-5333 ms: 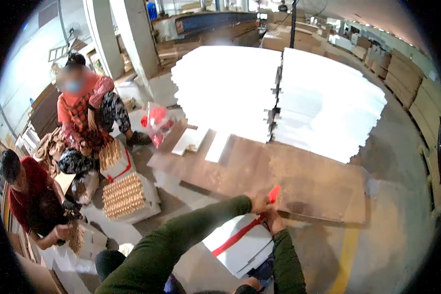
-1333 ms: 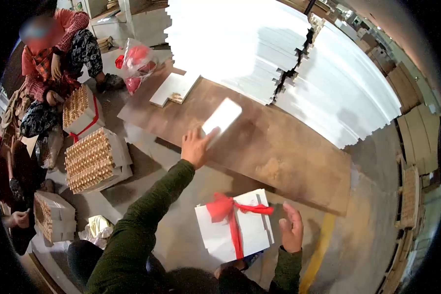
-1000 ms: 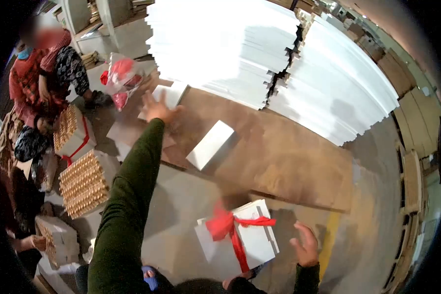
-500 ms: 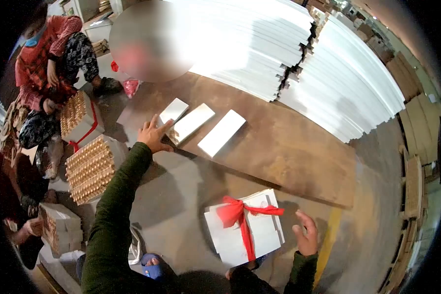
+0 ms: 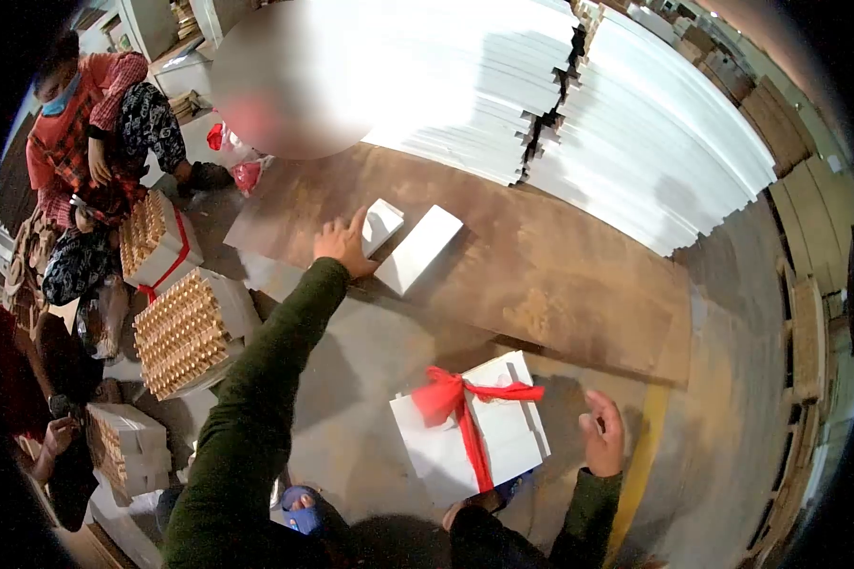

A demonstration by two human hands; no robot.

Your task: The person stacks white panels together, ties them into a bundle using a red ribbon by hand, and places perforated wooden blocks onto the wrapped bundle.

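My left hand reaches over the brown board, its thumb and forefinger spread against the left side of a short white block. Right beside that lies a longer white panel; whether another piece sits beneath the short block, I cannot tell. A stack of white boards stands in front of me, tied with a red cloth strip. My right hand hovers to the right of this stack, fingers loosely curved and apart, holding nothing.
Long piles of white strips rise behind the brown board. At left, a person in red sits by egg-tray-like bundles; another person's hand is below. A yellow line runs along the floor at right.
My left hand has moved right along the brown board. The three separate white pieces have closed up, with two now visible. My right hand has hardly moved.
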